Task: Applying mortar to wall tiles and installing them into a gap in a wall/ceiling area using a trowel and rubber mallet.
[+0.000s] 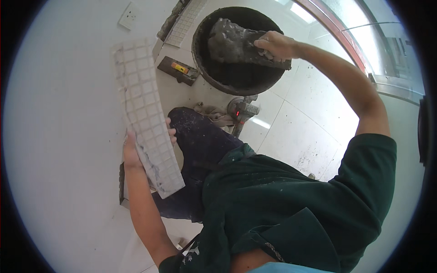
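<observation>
My left hand (132, 152) grips a long white tile strip (148, 107) near its lower end, thumb on one edge and fingertips round the other. The strip is tilted, and its grid-ribbed back shows with some grey smears. In my right hand (275, 47) is a trowel (273, 64), its handle mostly hidden by my closed fingers. A thick lump of wet grey mortar (227, 43) covers the trowel's far end. This hand is over a round black bucket (214, 85), which is dark inside.
A flat trowel with a yellow label (180, 68) lies beside the bucket. Another ribbed tile strip (186, 22) lies along the wall, below a socket (129, 16). A grey device with a red light (246, 109) and a crumpled rag (216, 116) are near my knee.
</observation>
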### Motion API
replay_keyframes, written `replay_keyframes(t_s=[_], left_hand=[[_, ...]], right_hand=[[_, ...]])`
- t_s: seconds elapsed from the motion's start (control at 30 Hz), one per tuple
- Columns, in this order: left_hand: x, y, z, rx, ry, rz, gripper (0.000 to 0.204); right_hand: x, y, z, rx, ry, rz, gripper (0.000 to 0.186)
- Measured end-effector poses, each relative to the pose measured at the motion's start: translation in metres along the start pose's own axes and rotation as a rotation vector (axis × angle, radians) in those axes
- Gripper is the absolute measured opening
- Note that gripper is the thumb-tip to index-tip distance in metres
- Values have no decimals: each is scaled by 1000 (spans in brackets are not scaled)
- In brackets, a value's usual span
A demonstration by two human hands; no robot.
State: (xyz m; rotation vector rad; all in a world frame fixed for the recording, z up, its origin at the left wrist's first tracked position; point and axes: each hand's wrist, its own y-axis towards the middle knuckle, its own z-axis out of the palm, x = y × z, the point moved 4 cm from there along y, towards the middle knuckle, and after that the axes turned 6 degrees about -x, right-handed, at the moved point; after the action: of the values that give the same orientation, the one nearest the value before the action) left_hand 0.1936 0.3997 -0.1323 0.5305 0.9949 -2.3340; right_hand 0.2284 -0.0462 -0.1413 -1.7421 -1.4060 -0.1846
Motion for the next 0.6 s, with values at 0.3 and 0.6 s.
replay_keyframes(t_s=[0.3,0.6], left_hand=[[-6,88,-11,-221,404,157,46],[5,133,59,-57,481,264,46]], right_hand=[[-15,-42,5,-173,337,53,44],[4,-87,-1,-383,573,-53,39]])
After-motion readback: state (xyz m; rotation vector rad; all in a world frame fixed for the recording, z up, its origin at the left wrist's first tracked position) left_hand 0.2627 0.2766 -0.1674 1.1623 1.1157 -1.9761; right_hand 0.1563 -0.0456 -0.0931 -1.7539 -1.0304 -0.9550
